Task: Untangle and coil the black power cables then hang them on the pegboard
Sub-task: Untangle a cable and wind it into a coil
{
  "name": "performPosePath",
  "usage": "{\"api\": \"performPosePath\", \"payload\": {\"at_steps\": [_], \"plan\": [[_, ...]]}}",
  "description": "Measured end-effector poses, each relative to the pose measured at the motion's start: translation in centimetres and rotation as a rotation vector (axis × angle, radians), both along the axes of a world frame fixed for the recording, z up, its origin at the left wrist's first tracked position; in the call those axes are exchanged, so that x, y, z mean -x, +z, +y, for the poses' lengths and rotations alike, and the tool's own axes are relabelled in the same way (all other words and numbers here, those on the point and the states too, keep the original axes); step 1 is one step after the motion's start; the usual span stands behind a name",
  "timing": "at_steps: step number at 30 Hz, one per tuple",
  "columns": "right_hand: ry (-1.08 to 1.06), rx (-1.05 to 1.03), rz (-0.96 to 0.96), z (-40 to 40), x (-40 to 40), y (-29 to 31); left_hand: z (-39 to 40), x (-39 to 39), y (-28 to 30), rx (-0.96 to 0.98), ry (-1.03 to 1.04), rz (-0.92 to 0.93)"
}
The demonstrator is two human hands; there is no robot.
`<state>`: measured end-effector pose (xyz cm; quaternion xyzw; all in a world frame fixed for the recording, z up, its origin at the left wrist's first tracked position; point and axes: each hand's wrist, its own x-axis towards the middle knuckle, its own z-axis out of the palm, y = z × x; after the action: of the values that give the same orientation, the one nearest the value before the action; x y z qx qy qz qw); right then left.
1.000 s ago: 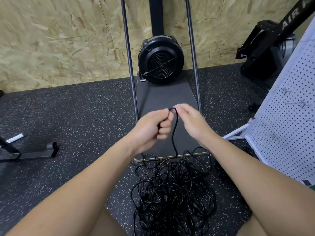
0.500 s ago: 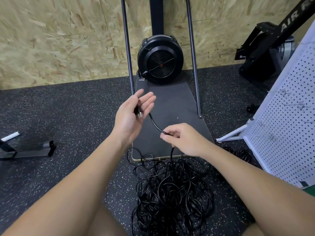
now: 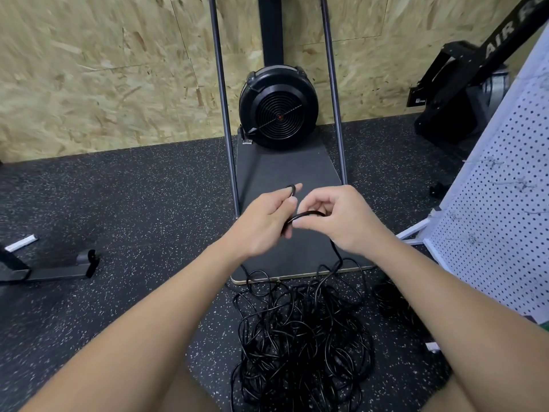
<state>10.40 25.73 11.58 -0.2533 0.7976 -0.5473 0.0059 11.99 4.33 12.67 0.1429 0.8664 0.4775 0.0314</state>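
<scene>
A tangled heap of black power cables point(image 3: 300, 337) lies on the speckled floor in front of me. One cable point(image 3: 306, 215) rises from the heap to my hands. My left hand point(image 3: 267, 221) grips a small loop of it, with a turn showing at the fingertips. My right hand point(image 3: 335, 218) pinches the same cable just to the right, fingers curled, and the strand drops from under it to the heap. The white pegboard point(image 3: 505, 203) stands at the right, leaning, with small hooks on it.
A black fan machine point(image 3: 278, 107) on a dark platform point(image 3: 285, 173) stands ahead between two metal uprights. A black rowing machine point(image 3: 463, 93) sits at the back right, and a low metal foot point(image 3: 59, 269) lies at the left. Another dark cable bundle point(image 3: 389, 295) lies near the pegboard base.
My hands, spread apart half a second ago with the plug end in the left palm, have come back together. The left hand now holds a loop and the right has brought the cable to it.
</scene>
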Motion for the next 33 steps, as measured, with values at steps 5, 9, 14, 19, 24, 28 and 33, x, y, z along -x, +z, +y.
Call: {"api": "performPosePath", "payload": {"at_steps": [5, 9, 14, 19, 24, 28, 33], "plan": [[-0.072, -0.012, 0.03, 0.6, 0.1, 0.4, 0.3, -0.5, 1.3, -0.126, -0.078, -0.257], [-0.044, -0.14, 0.156, 1.0, 0.0, 0.6, -0.5, -0.6, 1.2, -0.202, -0.147, -0.492], [-0.052, 0.055, -0.032, 1.9, 1.5, 0.7, -1.5, -1.0, 2.2, -0.654, -0.443, -0.669], [-0.083, 0.161, -0.2, 1.5, 1.6, -1.5, -0.3, -1.2, 2.7, -0.955, -0.382, -0.53], [-0.118, 0.202, -0.342, 1.5, 1.7, -3.4, -1.3, -0.2, 2.5, -1.235, -0.301, -0.493], [-0.097, 0.246, -0.527, 0.1, 0.9, -4.6, -2.1, 1.4, 1.6, -1.495, -0.177, -0.491], [-0.077, 0.094, -0.617, -2.4, -1.0, -6.7, -4.3, 3.2, 0.7, -1.567, 0.043, -0.412]]}}
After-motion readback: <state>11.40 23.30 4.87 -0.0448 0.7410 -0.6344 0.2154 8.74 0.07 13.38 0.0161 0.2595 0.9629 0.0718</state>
